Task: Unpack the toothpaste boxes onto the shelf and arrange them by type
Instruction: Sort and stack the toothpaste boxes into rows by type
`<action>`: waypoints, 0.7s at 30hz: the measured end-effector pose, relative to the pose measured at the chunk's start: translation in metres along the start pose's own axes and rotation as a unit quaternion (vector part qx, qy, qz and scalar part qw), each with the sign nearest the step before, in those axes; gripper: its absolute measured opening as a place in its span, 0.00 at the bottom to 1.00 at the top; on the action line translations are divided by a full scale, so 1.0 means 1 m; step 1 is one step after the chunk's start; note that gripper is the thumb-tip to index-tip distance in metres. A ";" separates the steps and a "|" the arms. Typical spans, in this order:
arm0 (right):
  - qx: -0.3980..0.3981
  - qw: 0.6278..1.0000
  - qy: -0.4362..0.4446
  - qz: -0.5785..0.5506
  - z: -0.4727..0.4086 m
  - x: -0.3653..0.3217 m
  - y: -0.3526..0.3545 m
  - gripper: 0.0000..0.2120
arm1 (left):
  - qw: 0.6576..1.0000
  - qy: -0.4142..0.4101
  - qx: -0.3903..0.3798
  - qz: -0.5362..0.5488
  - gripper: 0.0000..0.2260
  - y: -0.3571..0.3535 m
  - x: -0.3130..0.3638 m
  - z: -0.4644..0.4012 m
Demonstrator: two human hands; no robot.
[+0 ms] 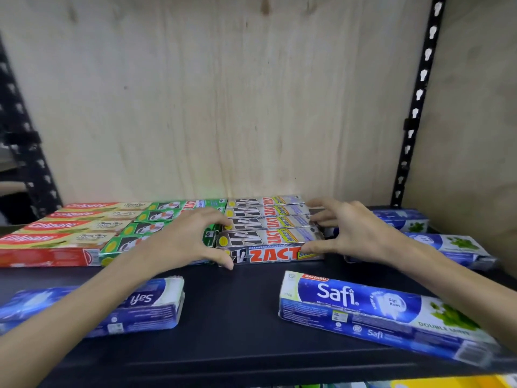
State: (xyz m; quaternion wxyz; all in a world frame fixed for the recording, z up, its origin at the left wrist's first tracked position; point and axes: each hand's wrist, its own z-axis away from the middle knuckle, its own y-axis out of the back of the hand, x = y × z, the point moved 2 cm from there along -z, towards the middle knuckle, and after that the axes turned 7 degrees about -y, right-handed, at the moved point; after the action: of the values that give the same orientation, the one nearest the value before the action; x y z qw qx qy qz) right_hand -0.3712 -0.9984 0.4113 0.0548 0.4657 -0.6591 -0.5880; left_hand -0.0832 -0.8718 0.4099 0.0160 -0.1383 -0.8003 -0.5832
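Several silver Zact boxes [268,233] lie in a row at the middle back of the black shelf [232,312]. My left hand [184,239] spreads its fingers against their left ends, and my right hand [347,233] presses their right ends. Left of them lie green Zact boxes [156,217] and red Colgate boxes [56,233]. One blue Safi box [372,309] sits loose at the front right, another [145,306] lies at the front left under my left forearm. More Safi boxes [453,245] rest at the back right.
A plywood back panel [223,93] closes the shelf. Black slotted uprights stand at the right [416,107] and at the left [25,152]. Bare black shelf shows between the two front Safi boxes. Something yellow [447,383] shows below the shelf edge.
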 end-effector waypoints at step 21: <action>-0.003 1.000 -0.012 0.014 0.007 0.002 -0.004 0.45 | 0.996 0.042 0.016 0.076 0.44 -0.003 0.001 0.007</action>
State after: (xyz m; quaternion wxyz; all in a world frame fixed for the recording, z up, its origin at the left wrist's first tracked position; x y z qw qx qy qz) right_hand -0.3741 -0.9944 0.4054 0.0564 0.4495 -0.6645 -0.5943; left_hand -0.0842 -0.8661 0.4055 0.0961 -0.1741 -0.7950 -0.5730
